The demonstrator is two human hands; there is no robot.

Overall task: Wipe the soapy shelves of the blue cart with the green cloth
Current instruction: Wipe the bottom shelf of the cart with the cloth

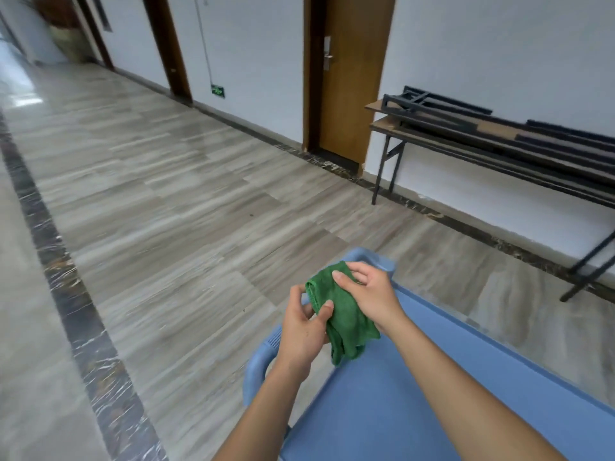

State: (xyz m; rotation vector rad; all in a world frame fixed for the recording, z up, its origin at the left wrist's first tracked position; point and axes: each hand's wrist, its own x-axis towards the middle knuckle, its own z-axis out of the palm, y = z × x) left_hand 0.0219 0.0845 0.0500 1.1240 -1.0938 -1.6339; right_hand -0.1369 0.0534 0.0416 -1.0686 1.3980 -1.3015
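Note:
The green cloth (346,314) is bunched and folded, held in the air just above the far left corner of the blue cart's top shelf (416,400). My left hand (304,327) grips its left edge with thumb and fingers. My right hand (369,291) holds the cloth from the right, thumb pressed on top. The shelf surface looks plain blue; no foam shows on it from here. The cart's handle (258,364) curves down at the left, partly hidden by my left forearm. Lower shelves are out of sight.
The cart stands in a corridor with a glossy striped tile floor (186,201). Folding tables (499,141) are stacked along the white wall at the right. A brown door (346,78) is straight ahead beyond the cart.

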